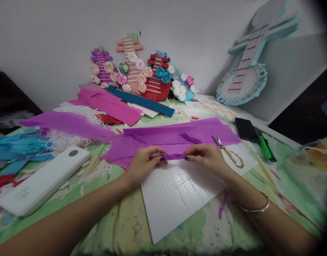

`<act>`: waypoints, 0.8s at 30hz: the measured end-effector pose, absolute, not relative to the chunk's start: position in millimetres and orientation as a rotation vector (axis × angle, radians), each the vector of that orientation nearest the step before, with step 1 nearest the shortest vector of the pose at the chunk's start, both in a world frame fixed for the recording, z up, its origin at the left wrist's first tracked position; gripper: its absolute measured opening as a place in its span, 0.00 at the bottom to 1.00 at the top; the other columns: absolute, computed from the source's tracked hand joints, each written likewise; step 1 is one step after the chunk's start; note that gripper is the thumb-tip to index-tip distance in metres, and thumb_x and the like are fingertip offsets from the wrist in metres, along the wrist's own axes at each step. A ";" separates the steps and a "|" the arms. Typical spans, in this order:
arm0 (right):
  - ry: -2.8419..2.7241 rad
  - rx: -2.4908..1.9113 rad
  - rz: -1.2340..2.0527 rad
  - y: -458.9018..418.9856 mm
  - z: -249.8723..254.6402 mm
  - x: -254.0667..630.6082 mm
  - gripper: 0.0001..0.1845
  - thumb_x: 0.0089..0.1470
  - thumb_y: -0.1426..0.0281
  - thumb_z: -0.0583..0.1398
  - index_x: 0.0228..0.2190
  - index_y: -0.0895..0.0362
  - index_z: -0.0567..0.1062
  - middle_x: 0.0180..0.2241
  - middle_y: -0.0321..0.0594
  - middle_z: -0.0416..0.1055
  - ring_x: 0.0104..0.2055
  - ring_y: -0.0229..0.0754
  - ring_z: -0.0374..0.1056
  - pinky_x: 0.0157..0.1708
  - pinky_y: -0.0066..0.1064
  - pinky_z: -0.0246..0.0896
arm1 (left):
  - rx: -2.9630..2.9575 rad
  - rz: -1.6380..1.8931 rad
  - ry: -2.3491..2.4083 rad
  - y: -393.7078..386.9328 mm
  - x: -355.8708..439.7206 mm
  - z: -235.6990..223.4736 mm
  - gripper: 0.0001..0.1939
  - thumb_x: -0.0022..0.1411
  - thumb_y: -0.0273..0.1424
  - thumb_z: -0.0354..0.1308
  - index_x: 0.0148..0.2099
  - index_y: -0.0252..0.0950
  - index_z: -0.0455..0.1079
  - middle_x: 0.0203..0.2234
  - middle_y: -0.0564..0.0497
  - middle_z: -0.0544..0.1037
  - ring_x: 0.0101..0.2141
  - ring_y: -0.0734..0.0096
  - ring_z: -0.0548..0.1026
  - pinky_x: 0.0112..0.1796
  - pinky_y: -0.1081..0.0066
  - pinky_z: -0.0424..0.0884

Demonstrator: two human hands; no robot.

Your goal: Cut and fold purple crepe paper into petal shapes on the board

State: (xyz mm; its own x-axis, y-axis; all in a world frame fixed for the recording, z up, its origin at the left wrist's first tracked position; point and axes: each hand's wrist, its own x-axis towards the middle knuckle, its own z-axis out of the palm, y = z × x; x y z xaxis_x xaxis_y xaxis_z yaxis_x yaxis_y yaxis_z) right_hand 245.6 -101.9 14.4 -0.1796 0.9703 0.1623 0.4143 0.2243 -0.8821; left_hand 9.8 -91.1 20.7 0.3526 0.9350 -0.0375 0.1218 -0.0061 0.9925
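Note:
Between the fingertips of both hands a narrow strip of purple crepe paper [175, 156] is stretched over the far part of a white board [176, 199]. My left hand [144, 161] pinches one end between thumb and fingers. At the other end, my right hand [207, 156] grips it in the same way. Just beyond the hands lie larger purple paper sheets [163, 135], with a loose purple strip [190, 138] on top. Gold-handled scissors [230, 153] rest half open, partly on the purple paper, just right of my right hand.
A white oblong device [46, 181] lies left. A black phone [245, 128] and green utility knife [264, 145] lie right. Magenta paper [107, 105] and a blue strip [142, 100] lie farther back. Decorated instrument models, including a red one [158, 89] and a large light-blue one [243, 83], stand along the wall.

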 end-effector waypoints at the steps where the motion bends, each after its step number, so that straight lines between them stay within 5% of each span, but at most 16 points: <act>1: -1.718 -1.332 0.775 -98.3 14.1 251.2 0.10 0.48 0.65 0.64 0.32 0.58 0.79 0.30 0.42 0.76 0.32 0.42 0.70 0.33 0.34 0.64 | 1.439 0.867 1.037 -91.3 9.5 21.3 0.09 0.57 0.19 0.55 0.40 0.32 0.72 0.28 0.49 0.81 0.31 0.70 0.80 0.31 0.75 0.74; 5: -1.686 -1.515 0.176 -83.0 8.9 273.7 0.17 0.48 0.68 0.62 0.42 0.58 0.77 0.37 0.45 0.73 0.35 0.44 0.67 0.35 0.37 0.62 | 1.470 0.913 1.057 -92.8 8.2 24.7 0.06 0.56 0.23 0.58 0.37 0.32 0.73 0.28 0.48 0.81 0.30 0.68 0.80 0.30 0.74 0.75; 8: -1.764 -1.626 0.036 -76.1 3.6 281.4 0.14 0.48 0.72 0.61 0.40 0.58 0.77 0.37 0.46 0.73 0.37 0.46 0.67 0.38 0.40 0.62 | 1.550 0.934 1.063 -92.5 7.6 25.9 0.04 0.53 0.24 0.61 0.33 0.34 0.75 0.27 0.50 0.81 0.29 0.69 0.79 0.29 0.73 0.74; 13: -1.763 -1.601 0.118 -78.4 3.0 275.1 0.05 0.48 0.72 0.60 0.27 0.58 0.77 0.33 0.44 0.73 0.37 0.46 0.68 0.39 0.41 0.63 | 1.695 0.862 1.086 -89.9 8.0 25.0 0.04 0.50 0.24 0.62 0.32 0.34 0.76 0.27 0.50 0.81 0.29 0.70 0.78 0.31 0.73 0.73; 18: -1.791 -1.286 0.458 -91.2 10.3 261.9 0.05 0.50 0.69 0.61 0.29 0.56 0.78 0.42 0.45 0.72 0.41 0.44 0.71 0.37 0.35 0.69 | 1.749 0.891 1.153 -90.2 5.7 25.3 0.03 0.52 0.26 0.62 0.32 0.34 0.76 0.27 0.50 0.79 0.27 0.71 0.75 0.29 0.74 0.70; 24: -1.853 -1.283 0.511 -97.1 10.8 254.4 0.05 0.49 0.73 0.61 0.28 0.57 0.79 0.40 0.46 0.73 0.39 0.43 0.72 0.37 0.35 0.70 | 1.447 1.264 1.040 -88.6 -2.7 30.0 0.08 0.50 0.31 0.66 0.33 0.33 0.74 0.26 0.52 0.76 0.24 0.76 0.71 0.24 0.77 0.67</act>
